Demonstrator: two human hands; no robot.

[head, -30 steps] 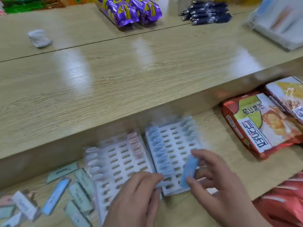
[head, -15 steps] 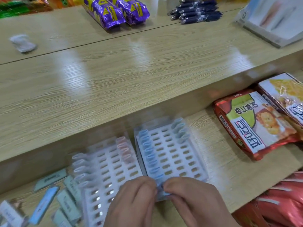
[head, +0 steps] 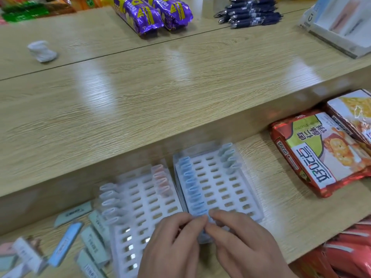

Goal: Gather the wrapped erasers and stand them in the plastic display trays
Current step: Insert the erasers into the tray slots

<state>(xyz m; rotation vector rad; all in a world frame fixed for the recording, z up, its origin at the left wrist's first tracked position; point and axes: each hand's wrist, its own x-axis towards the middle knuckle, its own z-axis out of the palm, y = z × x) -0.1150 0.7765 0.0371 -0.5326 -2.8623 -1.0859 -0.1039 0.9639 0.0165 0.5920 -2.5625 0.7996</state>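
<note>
Blue eraser [head: 207, 219] was pinched by our left hand [head: 172, 243] and right hand [head: 239, 243] at the right tray [head: 218, 173]; seating it next needed an upright press

The left tray [head: 144, 201] and right tray [head: 218, 183] are sitting side by side. In the right one, blue erasers [head: 188, 185] are standing in a row. Further left, loose erasers [head: 66, 242] are lying about.

A pale wood-grain upper shelf [head: 200, 101] is stretching from 9 to 3 o'clock, a dark seam [head: 140, 47] running across it toward 12. Overhead light streaks [head: 94, 83] are glinting on its glossy top. A matching lower shelf [head: 281, 197] is lying beneath, toward 5.
</note>
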